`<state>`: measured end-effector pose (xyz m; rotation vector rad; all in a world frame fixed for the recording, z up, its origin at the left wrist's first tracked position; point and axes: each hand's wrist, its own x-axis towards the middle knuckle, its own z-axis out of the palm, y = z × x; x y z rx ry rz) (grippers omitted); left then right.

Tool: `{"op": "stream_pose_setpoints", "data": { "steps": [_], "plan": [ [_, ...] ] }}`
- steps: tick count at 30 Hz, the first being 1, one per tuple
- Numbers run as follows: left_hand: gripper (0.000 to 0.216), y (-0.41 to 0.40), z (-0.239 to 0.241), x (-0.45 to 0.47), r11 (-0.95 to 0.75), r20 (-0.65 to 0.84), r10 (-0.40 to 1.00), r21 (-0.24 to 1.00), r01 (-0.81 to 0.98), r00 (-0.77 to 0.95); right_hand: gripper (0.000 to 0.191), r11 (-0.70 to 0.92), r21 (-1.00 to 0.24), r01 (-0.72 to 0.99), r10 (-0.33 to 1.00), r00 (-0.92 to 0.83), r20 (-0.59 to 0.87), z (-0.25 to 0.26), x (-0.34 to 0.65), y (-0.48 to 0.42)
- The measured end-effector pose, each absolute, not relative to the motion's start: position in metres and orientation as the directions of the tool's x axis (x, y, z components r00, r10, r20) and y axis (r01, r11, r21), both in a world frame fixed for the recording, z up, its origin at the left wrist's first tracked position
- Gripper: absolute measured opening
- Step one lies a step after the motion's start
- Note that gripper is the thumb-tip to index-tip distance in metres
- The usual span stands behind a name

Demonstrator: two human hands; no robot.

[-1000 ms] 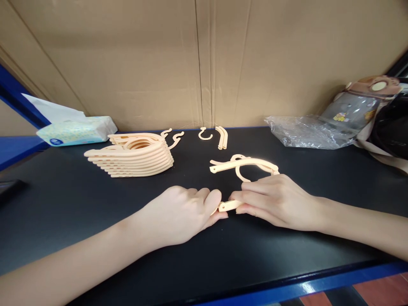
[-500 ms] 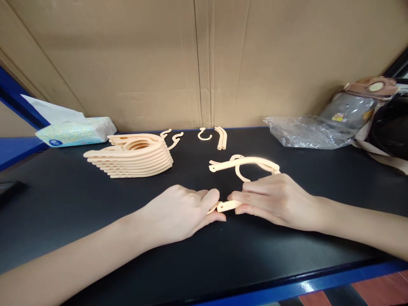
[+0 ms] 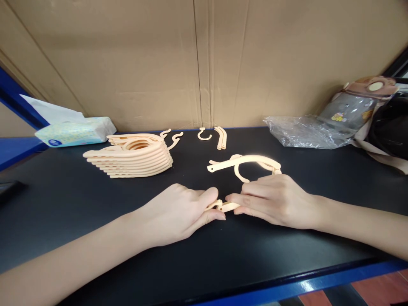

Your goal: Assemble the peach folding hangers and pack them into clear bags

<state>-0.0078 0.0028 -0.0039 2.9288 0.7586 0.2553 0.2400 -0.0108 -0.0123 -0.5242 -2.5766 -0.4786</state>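
Note:
Cream plastic hanger parts are between my hands. My right hand (image 3: 277, 202) is closed around a folding clothes hanger (image 3: 248, 160), whose curved arm with a holed end and whose hook show beyond the fingers. Another holed end of that hanger pokes out from my right fingertips toward the left. My left hand (image 3: 178, 214) pinches a small cream hanger piece (image 3: 214, 204) between thumb and fingers. Its tip meets the holed end at the joint; most of it is hidden in my grip, and I cannot tell whether the two are locked together.
A stack of folded cream hangers (image 3: 140, 165) stands at the left. Behind lie a loose hook (image 3: 204, 136) and curved strips (image 3: 222, 138). Tissues (image 3: 76, 131) sit back left; a clear plastic bag (image 3: 309, 132) and a bottle (image 3: 349, 106) are back right, against cardboard (image 3: 143, 63).
The small piece's tip has shifted against the holed end and shows more clearly. The hanger has turned slightly in my right hand. Both hands have barely moved.

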Motion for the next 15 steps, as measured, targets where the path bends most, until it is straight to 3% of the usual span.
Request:
{"op": "stream_pose_setpoints", "data": {
  "steps": [15],
  "plan": [
    [0.033,0.0023,-0.0033,-0.0054,-0.893,0.158,0.446,0.014,0.45,0.881,0.026,0.863,0.217,0.457,0.285,-0.793,0.539,-0.0127,0.2383,-0.0098]
  ]
}}
